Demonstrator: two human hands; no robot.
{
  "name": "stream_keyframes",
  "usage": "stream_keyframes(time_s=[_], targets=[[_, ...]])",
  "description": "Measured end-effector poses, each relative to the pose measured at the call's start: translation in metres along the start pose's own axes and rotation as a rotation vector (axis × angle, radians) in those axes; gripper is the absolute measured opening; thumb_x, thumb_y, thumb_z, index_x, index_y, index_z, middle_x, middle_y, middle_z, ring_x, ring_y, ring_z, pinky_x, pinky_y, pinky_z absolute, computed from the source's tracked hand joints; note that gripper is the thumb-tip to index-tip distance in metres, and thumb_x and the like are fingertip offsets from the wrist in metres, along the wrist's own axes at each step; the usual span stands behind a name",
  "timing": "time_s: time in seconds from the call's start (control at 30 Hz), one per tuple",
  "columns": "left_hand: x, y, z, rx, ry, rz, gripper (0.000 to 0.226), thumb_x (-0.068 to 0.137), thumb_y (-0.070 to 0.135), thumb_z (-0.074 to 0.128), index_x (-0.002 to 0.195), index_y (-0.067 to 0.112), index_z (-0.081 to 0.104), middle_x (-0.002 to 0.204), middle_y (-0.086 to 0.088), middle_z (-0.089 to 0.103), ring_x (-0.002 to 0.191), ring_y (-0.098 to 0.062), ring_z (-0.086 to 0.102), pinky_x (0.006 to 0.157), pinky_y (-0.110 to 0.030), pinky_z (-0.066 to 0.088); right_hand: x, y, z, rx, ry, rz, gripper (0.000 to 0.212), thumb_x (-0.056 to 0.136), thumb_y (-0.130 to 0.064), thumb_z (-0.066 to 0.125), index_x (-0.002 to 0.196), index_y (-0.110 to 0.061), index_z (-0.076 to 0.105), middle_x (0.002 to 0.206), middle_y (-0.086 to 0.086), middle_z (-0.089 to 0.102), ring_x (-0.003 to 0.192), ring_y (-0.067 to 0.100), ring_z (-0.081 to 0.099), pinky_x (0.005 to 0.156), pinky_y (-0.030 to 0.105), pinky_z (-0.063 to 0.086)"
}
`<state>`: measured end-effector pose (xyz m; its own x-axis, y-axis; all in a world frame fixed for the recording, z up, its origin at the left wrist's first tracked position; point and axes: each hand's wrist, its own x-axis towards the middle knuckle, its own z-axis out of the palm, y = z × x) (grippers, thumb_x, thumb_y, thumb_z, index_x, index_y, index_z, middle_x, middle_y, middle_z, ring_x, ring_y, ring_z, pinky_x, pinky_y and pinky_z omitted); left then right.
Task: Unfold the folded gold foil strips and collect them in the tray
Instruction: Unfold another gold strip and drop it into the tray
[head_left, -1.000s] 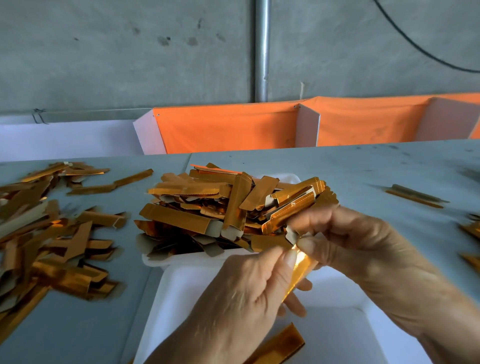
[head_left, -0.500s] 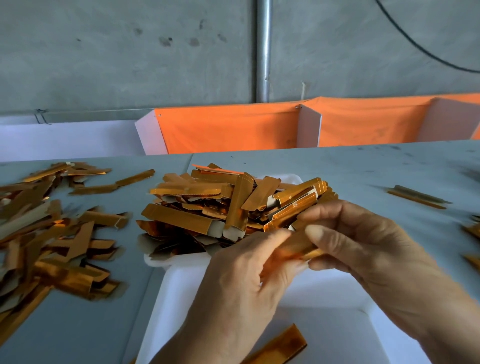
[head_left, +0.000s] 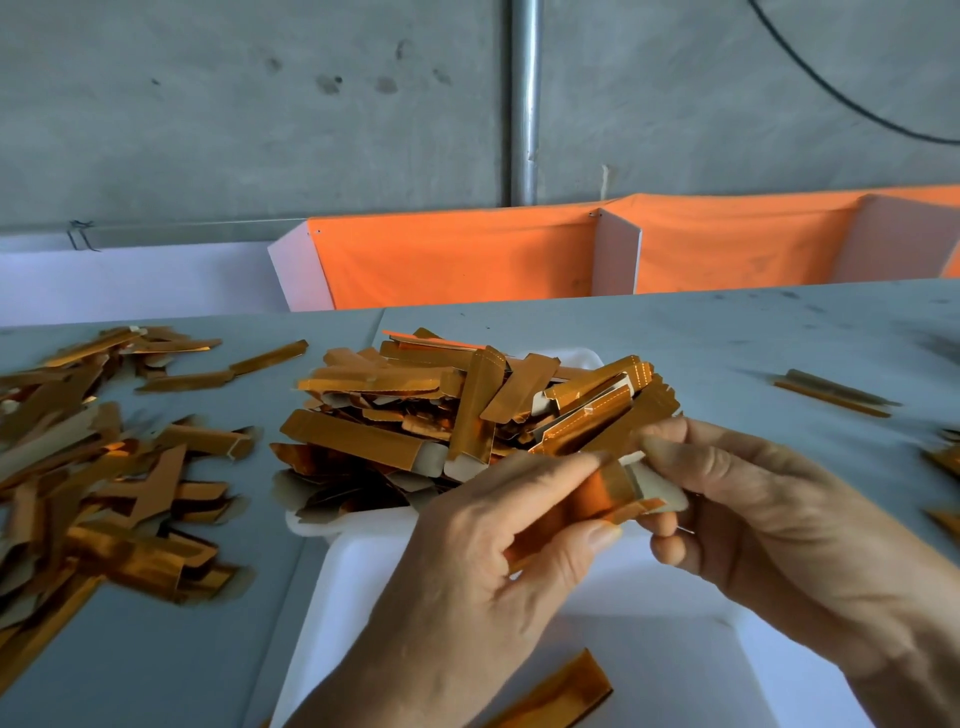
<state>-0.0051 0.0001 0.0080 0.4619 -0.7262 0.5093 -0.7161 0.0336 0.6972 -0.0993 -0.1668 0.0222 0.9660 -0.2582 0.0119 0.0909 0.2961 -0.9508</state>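
Both hands hold one gold foil strip (head_left: 605, 496) above the near white tray (head_left: 363, 582). My left hand (head_left: 498, 566) pinches its left part between thumb and fingers. My right hand (head_left: 748, 514) grips its right end, where the pale cardboard back shows. A single gold strip (head_left: 558, 693) lies inside the near tray. Behind it, a second white tray (head_left: 582, 358) is heaped with a pile of gold strips (head_left: 457, 410).
A loose heap of gold strips (head_left: 98, 483) covers the grey table at the left. A few more strips (head_left: 831, 392) lie at the right. Orange-and-white dividers (head_left: 467, 260) stand at the table's far edge, before a concrete wall with a metal pipe (head_left: 522, 104).
The strip went from hanging down between my fingers to lying level between both hands. My right hand slid to its right end, and my left hand rose slightly.
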Motion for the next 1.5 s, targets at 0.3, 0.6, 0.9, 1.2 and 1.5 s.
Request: stream_keyframes(time_s=[0.3, 0.6, 0.9, 1.2, 1.5], targets=[[0.000, -0.002, -0.002, -0.022, -0.064, -0.007, 0.044, 0.085, 0.047, 0.051, 0.124, 0.030, 0.061, 0.109, 0.017, 0.060, 0.107, -0.007, 0.057, 0.077, -0.010, 0.045, -0.005, -0.005, 0.004, -0.290, -0.024, -0.091, 0.015, 0.067, -0.029, 0.076, 0.072, -0.016, 0.070, 0.058, 0.007, 0.058, 0.050, 0.014, 0.054, 0.052, 0.018, 0.046], [-0.001, -0.005, -0.003, -0.113, -0.015, -0.045, 0.037, 0.084, 0.048, 0.054, 0.120, 0.039, 0.059, 0.105, 0.018, 0.066, 0.103, -0.008, 0.062, 0.078, -0.021, 0.052, -0.006, -0.002, 0.003, -0.170, -0.126, -0.145, 0.034, 0.071, -0.041, 0.079, 0.083, -0.012, 0.065, 0.075, 0.007, 0.059, 0.061, 0.017, 0.058, 0.056, 0.025, 0.050], [0.000, -0.005, -0.005, -0.111, -0.012, -0.027, 0.035, 0.085, 0.043, 0.055, 0.119, 0.037, 0.059, 0.106, 0.016, 0.065, 0.104, -0.011, 0.061, 0.080, -0.026, 0.052, -0.008, -0.004, 0.007, -0.279, -0.094, -0.163, 0.041, 0.057, -0.043, 0.085, 0.078, -0.014, 0.068, 0.069, 0.012, 0.065, 0.062, 0.017, 0.061, 0.059, 0.021, 0.050], [-0.002, -0.006, -0.006, -0.038, -0.024, -0.046, 0.040, 0.081, 0.048, 0.057, 0.117, 0.034, 0.062, 0.108, 0.021, 0.064, 0.105, -0.004, 0.060, 0.079, -0.014, 0.050, -0.008, -0.005, 0.016, -0.287, 0.031, -0.133, 0.012, 0.064, -0.008, 0.068, 0.068, -0.017, 0.062, 0.049, 0.003, 0.045, 0.040, 0.013, 0.041, 0.045, 0.015, 0.039], [-0.002, -0.002, -0.006, -0.024, -0.054, -0.080, 0.033, 0.079, 0.042, 0.063, 0.112, 0.039, 0.061, 0.103, 0.023, 0.063, 0.102, -0.003, 0.061, 0.078, -0.015, 0.052, -0.005, 0.000, 0.015, -0.277, 0.013, -0.095, 0.009, 0.064, -0.008, 0.065, 0.069, -0.016, 0.064, 0.052, 0.009, 0.049, 0.043, 0.015, 0.045, 0.046, 0.018, 0.041]])
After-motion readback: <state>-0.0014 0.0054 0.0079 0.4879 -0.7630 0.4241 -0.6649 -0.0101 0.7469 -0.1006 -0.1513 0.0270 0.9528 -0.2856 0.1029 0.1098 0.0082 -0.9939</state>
